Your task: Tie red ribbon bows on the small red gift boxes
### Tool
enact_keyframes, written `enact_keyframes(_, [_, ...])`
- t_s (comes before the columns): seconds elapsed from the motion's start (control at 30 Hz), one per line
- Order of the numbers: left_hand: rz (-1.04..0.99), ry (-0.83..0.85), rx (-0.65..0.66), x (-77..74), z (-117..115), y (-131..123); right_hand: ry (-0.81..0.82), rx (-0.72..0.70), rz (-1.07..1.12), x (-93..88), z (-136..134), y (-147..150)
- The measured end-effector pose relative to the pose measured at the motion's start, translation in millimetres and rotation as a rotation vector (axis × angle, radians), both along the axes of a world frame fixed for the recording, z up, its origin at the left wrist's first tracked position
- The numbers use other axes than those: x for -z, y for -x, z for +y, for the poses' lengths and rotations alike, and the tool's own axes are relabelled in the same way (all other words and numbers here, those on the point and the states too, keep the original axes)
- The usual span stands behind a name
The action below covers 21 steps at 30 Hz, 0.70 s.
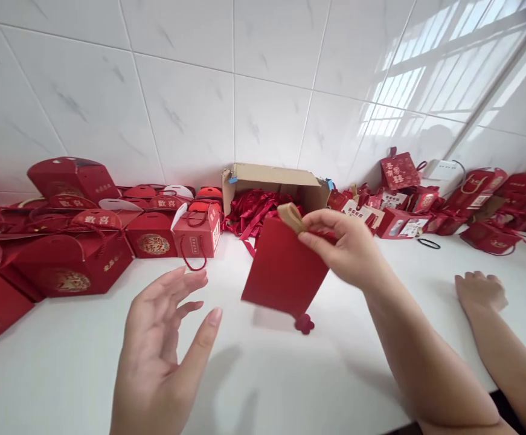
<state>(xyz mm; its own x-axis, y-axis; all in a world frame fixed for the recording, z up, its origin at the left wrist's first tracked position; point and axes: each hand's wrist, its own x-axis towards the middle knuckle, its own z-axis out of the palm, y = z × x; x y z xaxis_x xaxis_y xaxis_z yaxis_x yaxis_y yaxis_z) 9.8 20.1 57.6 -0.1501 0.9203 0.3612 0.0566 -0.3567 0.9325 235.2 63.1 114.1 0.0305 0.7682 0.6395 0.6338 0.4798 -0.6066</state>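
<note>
My right hand (342, 244) pinches a red gift box (285, 266) at its top edge, beside the tan ribbon loop (291, 217). The box hangs tilted above the white table, and a small dark-red flower-shaped piece (305, 324) shows at its lower corner. To the left of it, my left hand (167, 344) is raised with fingers apart and slightly curled, touching nothing. Behind the box stands an open cardboard carton (274, 173) holding a heap of red ribbons (258, 208).
Several red gift boxes (151, 232) crowd the left side of the white table (335, 374). More red boxes (394, 223) and a white device (441, 169) line the tiled wall at right. Another person's closed hand (482, 291) rests at the right; a black ring (428, 243) lies beyond it.
</note>
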Motion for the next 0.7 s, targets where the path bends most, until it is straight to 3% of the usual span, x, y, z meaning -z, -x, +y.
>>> enact_keyframes(0.23, [-0.011, -0.015, -0.136, 10.7, 13, -4, -0.187, 0.476, 0.245, -36.0, -12, -84])
enact_keyframes(0.37, [-0.028, 0.018, -0.191, 14.3, 16, -9, -0.174, 0.711, 0.263, -32.7, -14, -136])
enact_keyframes(0.47, [-0.035, 0.026, -0.205, 14.5, 17, -11, 0.003, 0.886, 0.229, -21.9, -1, -170])
enact_keyframes(0.57, [-0.043, 0.046, -0.193, 13.0, 18, -14, 0.049, 1.056, 0.226, -15.3, 12, -184])
enact_keyframes(0.63, [-0.054, 0.044, -0.209, 11.4, 17, -15, -0.004, 1.135, 0.226, -15.5, 15, -181])
enact_keyframes(0.7, [-0.055, 0.043, -0.226, 10.0, 17, -15, -0.112, 1.122, 0.225, -18.6, 15, -170])
